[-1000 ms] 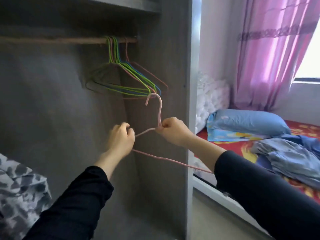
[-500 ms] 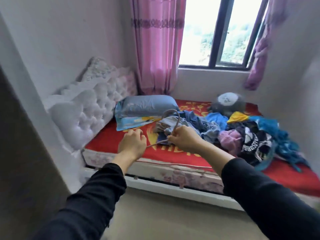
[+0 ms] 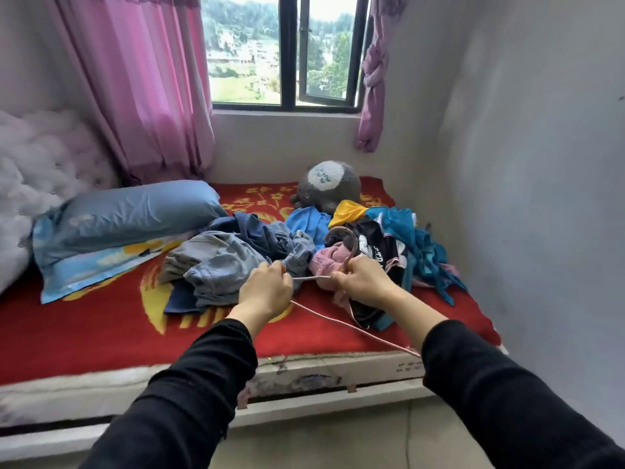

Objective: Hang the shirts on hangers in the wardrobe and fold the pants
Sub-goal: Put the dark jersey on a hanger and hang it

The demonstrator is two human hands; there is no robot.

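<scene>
Head view: swung off the wardrobe, now out of frame, and onto the bed point(image 3: 101, 319). The pink hanger point(image 3: 355, 328) came along and is held above the mattress edge. Left grip point(image 3: 267, 292) pinches a shoulder wire; right grip point(image 3: 362, 282) is clenched round the neck under the hook. Clothes heap point(image 3: 236, 262) lies just beyond, untouched. Judgement: hanger fetched; choosing a shirt comes next.

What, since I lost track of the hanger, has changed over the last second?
The pink hanger was carried from the wardrobe rightward to over the clothes pile on the bed. Left hand and right hand kept their grip on it.
</scene>
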